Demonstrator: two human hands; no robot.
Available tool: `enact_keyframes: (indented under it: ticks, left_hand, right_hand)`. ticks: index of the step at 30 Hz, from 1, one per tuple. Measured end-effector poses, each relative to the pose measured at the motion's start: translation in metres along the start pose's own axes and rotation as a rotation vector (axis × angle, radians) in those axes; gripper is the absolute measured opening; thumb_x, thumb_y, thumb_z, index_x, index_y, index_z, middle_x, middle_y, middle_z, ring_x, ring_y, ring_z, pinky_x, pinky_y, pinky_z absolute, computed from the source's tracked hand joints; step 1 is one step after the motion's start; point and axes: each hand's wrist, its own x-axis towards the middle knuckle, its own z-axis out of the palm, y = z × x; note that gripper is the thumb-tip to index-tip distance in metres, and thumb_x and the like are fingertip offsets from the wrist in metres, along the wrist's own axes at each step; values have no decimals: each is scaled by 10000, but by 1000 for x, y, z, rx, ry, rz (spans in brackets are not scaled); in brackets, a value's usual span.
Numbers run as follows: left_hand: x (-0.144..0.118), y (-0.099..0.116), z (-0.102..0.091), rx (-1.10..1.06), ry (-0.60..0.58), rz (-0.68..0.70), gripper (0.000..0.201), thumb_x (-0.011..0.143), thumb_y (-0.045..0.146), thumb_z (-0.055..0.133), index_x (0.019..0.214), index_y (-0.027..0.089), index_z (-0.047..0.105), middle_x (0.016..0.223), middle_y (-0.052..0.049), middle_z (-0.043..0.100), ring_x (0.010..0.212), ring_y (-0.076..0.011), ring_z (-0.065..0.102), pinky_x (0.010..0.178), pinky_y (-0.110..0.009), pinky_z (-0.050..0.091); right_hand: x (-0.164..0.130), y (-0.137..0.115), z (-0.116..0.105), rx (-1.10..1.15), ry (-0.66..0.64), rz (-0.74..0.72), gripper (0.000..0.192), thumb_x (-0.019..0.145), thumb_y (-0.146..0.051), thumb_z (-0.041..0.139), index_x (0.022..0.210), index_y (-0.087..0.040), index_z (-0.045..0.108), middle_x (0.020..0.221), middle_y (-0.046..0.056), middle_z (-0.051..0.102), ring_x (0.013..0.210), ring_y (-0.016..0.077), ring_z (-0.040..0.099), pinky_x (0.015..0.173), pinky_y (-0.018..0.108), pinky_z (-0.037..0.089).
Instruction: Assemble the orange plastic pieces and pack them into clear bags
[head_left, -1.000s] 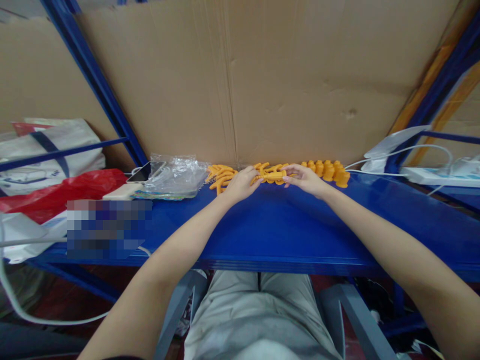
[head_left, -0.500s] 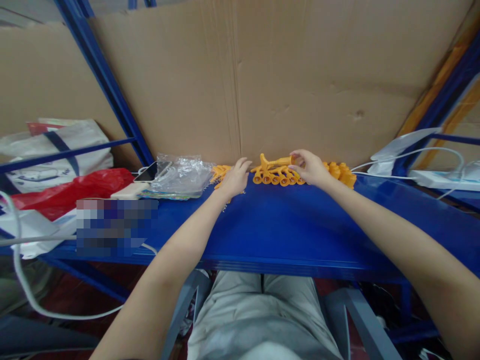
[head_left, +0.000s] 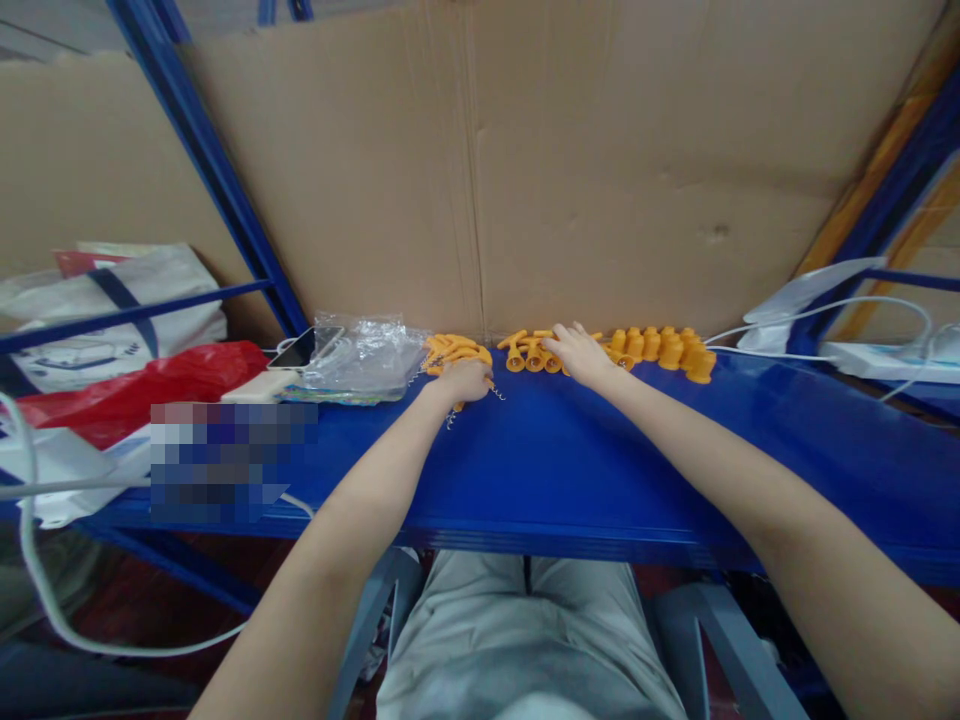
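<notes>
My left hand (head_left: 466, 381) is closed at the near side of a pile of orange corkscrew handles (head_left: 456, 346) with metal spirals. A spiral sticks out to the right of its fingers, which are partly hidden. Over the row of orange corkscrews (head_left: 533, 358) lying on their sides, bell ends facing me, rests my right hand (head_left: 581, 354). Its fingers are stretched out and it covers the row's right part. Right of it stand several orange bell-shaped sleeves (head_left: 670, 346), upright in a group.
Everything lies on a blue shelf (head_left: 570, 460) against a cardboard wall (head_left: 600, 170). To the left are clear plastic bags (head_left: 367, 355), a phone (head_left: 292, 349) and a red plastic bag (head_left: 165, 380). White cables (head_left: 840, 300) run at the right by a blue post.
The corkscrew that my right hand held above the row is down; that hand has moved left and lower over the row. My left hand has drawn nearer to me and closed.
</notes>
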Motion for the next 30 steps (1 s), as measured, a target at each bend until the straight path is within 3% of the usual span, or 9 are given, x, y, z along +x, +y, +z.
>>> enact_keyframes:
  ticks: [4, 9, 13, 17, 21, 26, 30]
  left_hand:
    - [0, -2, 2, 1, 19, 32, 328, 800, 246, 554, 1065, 255, 747, 1222, -89, 712, 1152, -299, 638, 962, -447, 513]
    - [4, -7, 8, 36, 76, 78, 288, 783, 247, 571, 1007, 266, 751, 1118, -71, 745, 1044, -277, 673, 876, -388, 548]
    - [5, -7, 10, 32, 98, 114, 239, 796, 198, 558, 942, 255, 738, 1045, -60, 752, 1004, -262, 679, 850, -375, 545]
    - [4, -4, 10, 18, 103, 122, 206, 808, 149, 558, 906, 245, 712, 1023, -54, 748, 1008, -263, 678, 881, -409, 529]
    - [4, 0, 10, -19, 253, 93, 216, 851, 137, 526, 945, 232, 696, 1056, -73, 742, 1037, -274, 672, 928, -445, 500]
    - [6, 4, 8, -126, 451, 103, 199, 885, 139, 487, 939, 201, 668, 1025, -94, 731, 1029, -266, 664, 924, -410, 492]
    - [7, 9, 6, -291, 509, 60, 174, 914, 152, 465, 961, 184, 630, 1009, -90, 719, 977, -245, 666, 881, -369, 508]
  right_hand:
    - [-1, 4, 16, 106, 12, -36, 534, 926, -37, 305, 1371, -147, 580, 1267, 172, 626, 1158, 277, 591, 1051, 470, 388]
    - [-3, 8, 25, 223, 6, -2, 606, 883, -37, 362, 1438, -218, 528, 1470, 163, 521, 1307, 313, 525, 1076, 610, 358]
    - [-7, 8, 19, 258, -33, 29, 591, 901, -122, 425, 1476, -245, 483, 1569, 151, 404, 1375, 352, 464, 1095, 718, 269]
    - [-18, 18, 7, 271, 11, 43, 599, 896, -165, 463, 1485, -276, 470, 1596, 127, 362, 1385, 358, 452, 1102, 751, 219]
    - [-39, 45, -3, 263, 86, 120, 573, 903, -218, 466, 1474, -258, 485, 1597, 120, 363, 1392, 371, 436, 1107, 767, 181]
    - [-76, 87, -10, 250, 194, 310, 540, 905, -311, 476, 1441, -255, 517, 1554, 132, 430, 1360, 392, 463, 1064, 807, 188]
    - [-98, 106, -24, 201, 54, 656, 553, 886, -334, 502, 1426, -218, 526, 1543, 164, 438, 1383, 392, 434, 1075, 752, 255]
